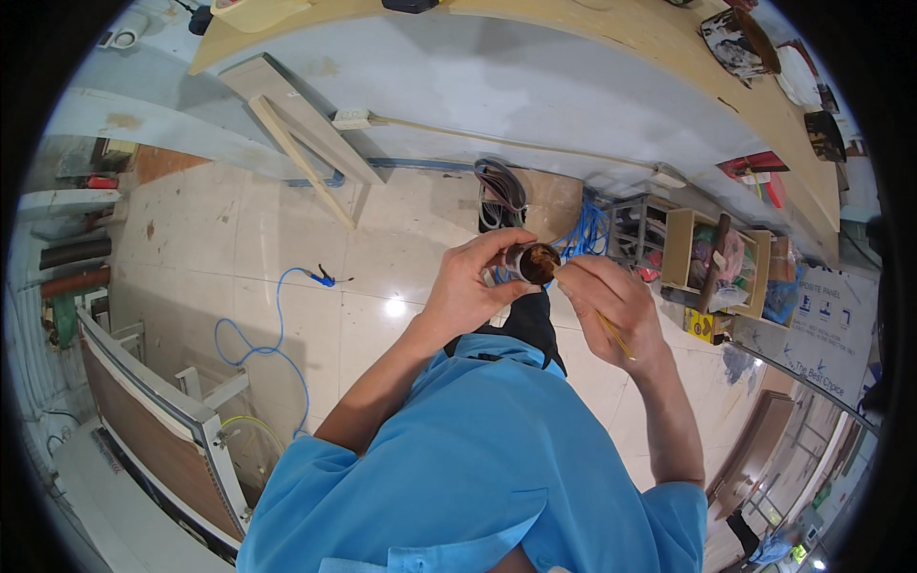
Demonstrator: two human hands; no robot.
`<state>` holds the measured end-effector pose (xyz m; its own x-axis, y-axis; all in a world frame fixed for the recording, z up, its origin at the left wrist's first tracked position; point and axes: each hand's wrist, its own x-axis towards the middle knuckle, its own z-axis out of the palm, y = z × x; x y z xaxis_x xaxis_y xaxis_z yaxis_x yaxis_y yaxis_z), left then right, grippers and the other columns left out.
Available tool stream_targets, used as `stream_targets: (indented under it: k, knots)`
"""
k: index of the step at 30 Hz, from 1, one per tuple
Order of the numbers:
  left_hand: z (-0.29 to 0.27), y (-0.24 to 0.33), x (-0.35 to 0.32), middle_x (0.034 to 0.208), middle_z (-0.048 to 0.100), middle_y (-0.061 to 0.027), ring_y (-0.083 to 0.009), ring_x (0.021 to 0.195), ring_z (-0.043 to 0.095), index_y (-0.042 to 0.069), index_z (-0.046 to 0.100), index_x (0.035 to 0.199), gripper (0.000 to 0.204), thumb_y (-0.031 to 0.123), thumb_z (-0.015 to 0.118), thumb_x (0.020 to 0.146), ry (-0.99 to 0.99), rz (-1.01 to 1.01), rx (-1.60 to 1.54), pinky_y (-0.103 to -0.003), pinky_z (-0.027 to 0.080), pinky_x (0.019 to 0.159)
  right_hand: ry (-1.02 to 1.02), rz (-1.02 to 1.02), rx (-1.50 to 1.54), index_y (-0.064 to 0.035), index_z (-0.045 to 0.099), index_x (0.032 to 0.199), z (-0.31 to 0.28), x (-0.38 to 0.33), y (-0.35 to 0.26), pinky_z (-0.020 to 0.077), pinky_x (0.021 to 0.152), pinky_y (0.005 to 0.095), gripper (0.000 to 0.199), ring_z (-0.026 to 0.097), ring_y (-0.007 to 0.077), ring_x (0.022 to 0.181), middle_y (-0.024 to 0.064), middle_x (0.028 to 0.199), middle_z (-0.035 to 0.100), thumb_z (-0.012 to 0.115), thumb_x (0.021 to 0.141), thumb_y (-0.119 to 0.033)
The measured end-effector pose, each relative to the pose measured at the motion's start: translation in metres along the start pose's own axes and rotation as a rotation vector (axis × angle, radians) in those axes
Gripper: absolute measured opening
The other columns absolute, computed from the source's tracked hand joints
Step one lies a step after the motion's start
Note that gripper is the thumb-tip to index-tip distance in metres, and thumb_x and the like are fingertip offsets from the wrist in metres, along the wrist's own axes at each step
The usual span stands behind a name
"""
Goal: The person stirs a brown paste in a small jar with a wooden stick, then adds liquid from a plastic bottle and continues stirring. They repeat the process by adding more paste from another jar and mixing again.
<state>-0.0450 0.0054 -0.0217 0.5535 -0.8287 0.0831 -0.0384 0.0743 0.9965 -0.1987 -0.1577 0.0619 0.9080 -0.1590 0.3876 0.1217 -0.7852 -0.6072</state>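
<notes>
In front of my waist, my left hand point(470, 285) is wrapped round a small round pot point(541, 264), its mouth tilted toward me. Dark brown stuff coats the inside, with a lighter brown patch in it. My right hand point(611, 301), just to the right, pinches a thin yellowish stick point(614, 331). The back end of that stick slants out below the fingers toward the wrist. Its front end lies at the pot's rim, mostly hidden by my fingertips, so I cannot tell whether it is a brush.
A blue air hose with a blow gun point(325, 278) lies on the tiled floor point(191, 248) at left. Boards point(301, 119) lean on the wall. Sanding belts point(500, 186), blue coiled hose point(586, 232) and a filled bin point(680, 250) stand ahead. A stained can point(737, 46) sits on the bench.
</notes>
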Motion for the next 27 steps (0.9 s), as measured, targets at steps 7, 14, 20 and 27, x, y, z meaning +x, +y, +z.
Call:
stream_targets:
  k: [7,14,20,27]
  knots:
    - [-0.004,0.007,0.001,0.124,0.076,-0.0144,-0.0246,0.109,0.075,-0.001,0.07,0.131,0.057,-0.002,0.087,0.076,-0.056,0.011,0.166,-0.035,0.06,0.097,-0.154,0.217,0.187,0.0042,0.072,0.109,-0.016,0.013,0.002,0.056,0.067,0.0339,0.011,0.07,0.0256,0.077,0.0164,0.097,0.072,0.068,0.1,0.0]
    - [0.001,-0.004,-0.001,0.125,0.075,-0.0157,-0.0221,0.111,0.075,-0.005,0.069,0.132,0.056,-0.01,0.081,0.078,-0.021,0.008,0.146,-0.036,0.062,0.101,0.025,0.663,0.655,0.0078,0.074,0.108,0.0,-0.002,0.015,0.0568,0.064,0.0304,0.018,0.069,0.016,0.073,0.0127,0.091,0.072,0.064,0.107,-0.006]
    - [0.007,-0.009,-0.001,0.125,0.075,-0.0161,-0.0225,0.114,0.075,-0.005,0.067,0.134,0.058,-0.011,0.081,0.078,-0.012,-0.01,0.12,-0.037,0.061,0.103,0.139,0.807,0.757,0.0086,0.074,0.109,0.006,-0.012,0.023,0.0591,0.062,0.0321,0.022,0.07,0.0179,0.072,0.0156,0.089,0.072,0.065,0.107,-0.011]
    - [0.01,-0.015,0.003,0.129,0.074,-0.015,-0.0218,0.117,0.073,-0.004,0.065,0.138,0.059,-0.013,0.079,0.081,-0.011,-0.029,0.109,-0.036,0.059,0.106,0.306,0.911,0.988,0.009,0.075,0.111,0.015,-0.019,0.029,0.0598,0.063,0.033,0.021,0.07,0.0191,0.073,0.0175,0.089,0.074,0.067,0.104,-0.01]
